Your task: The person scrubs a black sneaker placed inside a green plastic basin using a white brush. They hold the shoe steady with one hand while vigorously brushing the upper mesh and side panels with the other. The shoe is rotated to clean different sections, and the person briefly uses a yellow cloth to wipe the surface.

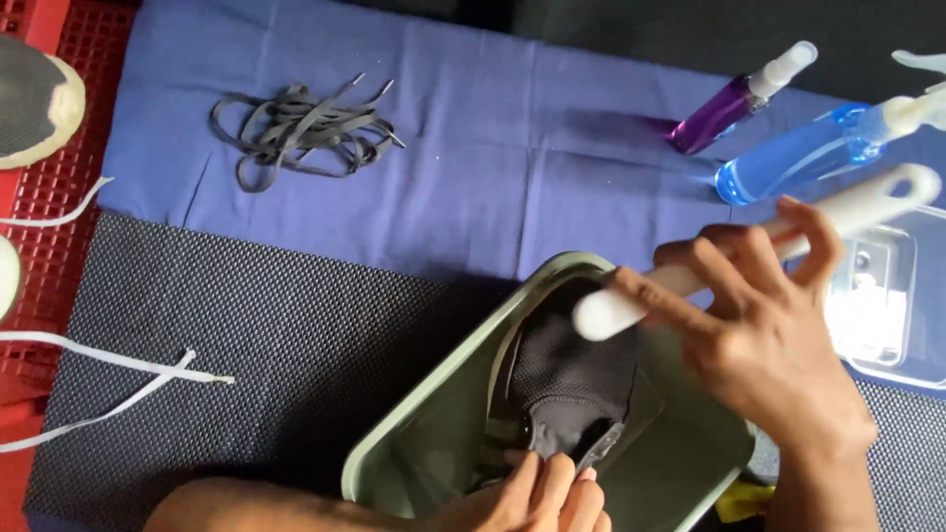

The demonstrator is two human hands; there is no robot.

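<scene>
1. Currently a black mesh sneaker (572, 379) sits inside a grey-green plastic basin (434, 443), toe toward the far rim, laces out.
2. Left hand (542, 498) pinches the tongue and collar area of the sneaker at the near edge, steadying it.
3. Right hand (769, 325) is closed around a white-handled brush (690, 276), its head end over the sneaker upper; bristles not visible, blurred.
4. Judgement on progress: de-lacing looks done, since a loose bundle of grey shoelaces (301, 133) lies well apart on the blue cloth (473, 158); scrubbing of the upper appears in hand. Cannot tell whether the basin holds water or foam.
5. Beside the right hand: a purple spray bottle (734, 103), a blue spray bottle (818, 153), a clear plastic container (887, 296).
6. Surface: black dotted non-slip mat (246, 335) under the basin, blue cloth beyond it.
7. Left edge: red plastic crate (59, 246), part of a light-soled shoe (34, 99), white laces (108, 379) trailing onto the mat.
</scene>
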